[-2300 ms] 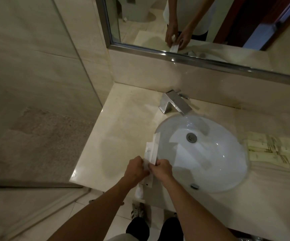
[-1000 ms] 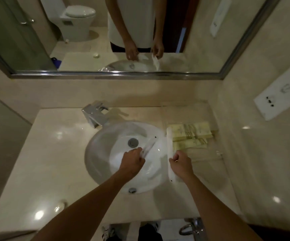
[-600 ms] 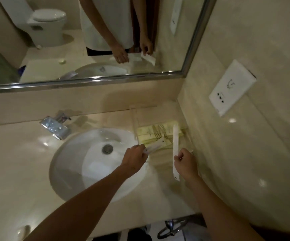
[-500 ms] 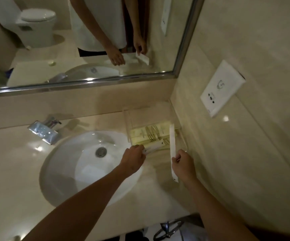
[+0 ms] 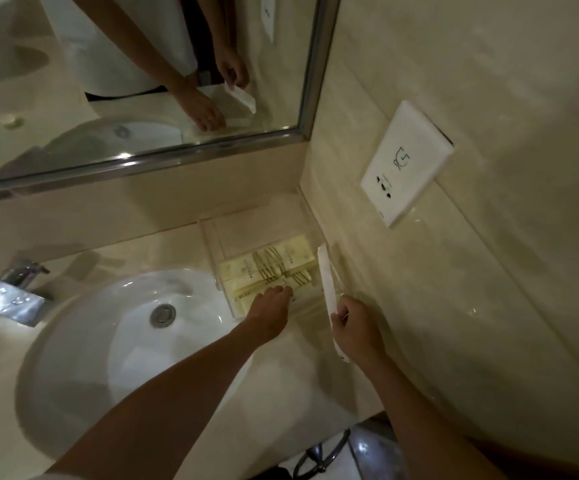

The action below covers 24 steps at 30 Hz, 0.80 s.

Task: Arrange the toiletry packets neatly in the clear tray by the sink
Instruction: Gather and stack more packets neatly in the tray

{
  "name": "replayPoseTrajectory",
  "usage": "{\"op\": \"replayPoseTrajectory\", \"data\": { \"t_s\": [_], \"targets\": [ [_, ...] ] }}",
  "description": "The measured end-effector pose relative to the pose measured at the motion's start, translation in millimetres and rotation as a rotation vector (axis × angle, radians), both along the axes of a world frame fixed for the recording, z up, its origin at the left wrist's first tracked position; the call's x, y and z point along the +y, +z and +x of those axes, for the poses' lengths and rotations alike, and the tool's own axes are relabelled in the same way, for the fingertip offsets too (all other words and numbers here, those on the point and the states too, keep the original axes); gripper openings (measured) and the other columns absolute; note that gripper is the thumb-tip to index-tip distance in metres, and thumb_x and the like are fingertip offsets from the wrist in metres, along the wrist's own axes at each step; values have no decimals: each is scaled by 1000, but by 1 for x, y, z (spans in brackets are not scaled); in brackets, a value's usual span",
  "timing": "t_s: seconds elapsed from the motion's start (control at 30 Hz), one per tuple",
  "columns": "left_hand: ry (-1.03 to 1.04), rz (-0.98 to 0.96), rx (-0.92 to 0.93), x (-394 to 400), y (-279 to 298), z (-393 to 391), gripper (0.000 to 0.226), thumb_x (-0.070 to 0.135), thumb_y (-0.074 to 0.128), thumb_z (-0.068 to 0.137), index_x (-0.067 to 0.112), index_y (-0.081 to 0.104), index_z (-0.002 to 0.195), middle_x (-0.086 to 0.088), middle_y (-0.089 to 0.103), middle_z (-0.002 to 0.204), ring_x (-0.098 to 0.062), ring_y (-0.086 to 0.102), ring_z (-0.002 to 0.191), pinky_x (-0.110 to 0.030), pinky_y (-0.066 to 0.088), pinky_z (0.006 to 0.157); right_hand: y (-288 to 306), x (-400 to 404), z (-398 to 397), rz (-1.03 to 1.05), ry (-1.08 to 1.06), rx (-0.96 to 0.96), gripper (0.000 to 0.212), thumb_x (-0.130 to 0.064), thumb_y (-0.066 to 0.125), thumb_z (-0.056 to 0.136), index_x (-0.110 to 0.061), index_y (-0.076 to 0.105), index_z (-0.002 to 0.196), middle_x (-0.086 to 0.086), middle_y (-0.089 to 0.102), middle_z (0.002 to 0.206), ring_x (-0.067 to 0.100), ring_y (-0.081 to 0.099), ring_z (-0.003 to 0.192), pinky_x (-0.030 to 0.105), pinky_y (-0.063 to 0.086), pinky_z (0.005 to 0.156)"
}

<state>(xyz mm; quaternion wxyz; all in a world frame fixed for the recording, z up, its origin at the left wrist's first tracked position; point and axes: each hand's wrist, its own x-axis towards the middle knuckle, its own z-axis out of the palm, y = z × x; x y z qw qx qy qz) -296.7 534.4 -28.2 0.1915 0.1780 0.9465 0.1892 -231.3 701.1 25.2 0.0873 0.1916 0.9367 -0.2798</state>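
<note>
While the left hand [image 5: 270, 311] presses flat on cream packets [image 5: 267, 268] in the clear acrylic tray [image 5: 212, 233], the right hand [image 5: 354, 327] pinches a long, thin white packet [image 5: 326, 282] near its lower end; it looks light and bendable, best gripped mid-length.

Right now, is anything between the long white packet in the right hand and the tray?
Nothing visible. The white packet in the right hand hangs over the tray near its right wall; yellow packets and the left hand fill the left.

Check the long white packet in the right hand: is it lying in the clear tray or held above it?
Held. The right hand pinches the long white packet near its lower end, edge-up along the clear tray's right side.
</note>
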Motion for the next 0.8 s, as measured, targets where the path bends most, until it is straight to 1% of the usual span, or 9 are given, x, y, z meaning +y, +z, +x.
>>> {"op": "replayPoseTrajectory", "data": {
  "t_s": [0.07, 0.17, 0.27, 0.37, 0.5, 0.57, 0.7, 0.73, 0.8],
  "targets": [
    [-38, 44, -38, 4, -4, 0, 33, 9, 36, 96, 12, 48, 126, -15, 57, 125, -31, 54, 112, -43, 48, 91, 2, 2, -1, -1, 9, 14, 45, -13, 60, 87, -25, 27, 59, -5, 42, 62, 19, 46, 63, 25, 31, 49],
    [-89, 99, -105, 7, -8, 1, 37, 11, 33, 97, 13, 49, 131, -15, 56, 131, -29, 53, 120, -45, 46, 101, 2, 5, -2, -3, 7, 25, 46, -12, 60, 86, -24, 26, 58, -6, 40, 60, 20, 47, 63, 29, 36, 53],
    [-127, 108, -91, 6, -9, 2, 40, 9, 36, 97, 12, 49, 134, -16, 53, 136, -31, 49, 125, -44, 42, 107, 0, 6, -3, -5, 1, 9, 46, -12, 62, 85, -23, 26, 57, -6, 41, 58, 21, 48, 62, 31, 36, 54],
    [-114, 151, -49, 4, -11, 3, 39, 8, 39, 97, 12, 51, 134, -17, 55, 130, -33, 51, 117, -42, 44, 102, -2, 5, -4, -11, 17, 1, 43, -12, 62, 84, -22, 28, 59, -5, 42, 59, 18, 44, 59, 25, 29, 47],
    [-87, 162, -35, 2, -16, 2, 42, 6, 42, 95, 17, 51, 135, -13, 57, 125, -31, 52, 112, -43, 46, 97, 1, 6, -6, -4, 55, 24, 43, -11, 61, 85, -24, 29, 59, -5, 43, 62, 19, 46, 63, 25, 27, 50],
    [-87, 169, -40, 4, -12, 1, 42, 7, 42, 95, 17, 52, 134, -13, 57, 124, -32, 53, 112, -43, 46, 96, 2, 9, -10, 12, 58, 32, 43, -12, 62, 85, -24, 29, 59, -5, 44, 61, 20, 47, 63, 27, 29, 51],
    [-101, 193, -40, -2, -2, 6, 38, 14, 38, 97, 13, 55, 130, -14, 59, 119, -30, 55, 107, -41, 47, 92, 4, 12, -18, 51, 107, 7, 42, -12, 64, 84, -23, 32, 60, -4, 47, 61, 23, 50, 64, 34, 40, 56],
    [-86, 186, -38, -7, -1, 6, 37, 17, 37, 97, 14, 57, 129, -12, 60, 118, -29, 55, 106, -41, 47, 90, 6, 11, -20, 73, 140, 6, 42, -12, 63, 85, -23, 31, 60, -5, 46, 61, 22, 50, 65, 33, 39, 55],
    [-56, 158, -12, -21, -1, 6, 36, 25, 36, 96, 18, 60, 122, -7, 61, 113, -26, 56, 102, -41, 49, 86, 11, 7, -27, 114, 210, 26, 45, -10, 61, 87, -24, 28, 60, -7, 40, 60, 19, 46, 64, 26, 30, 50]
  ]
}}
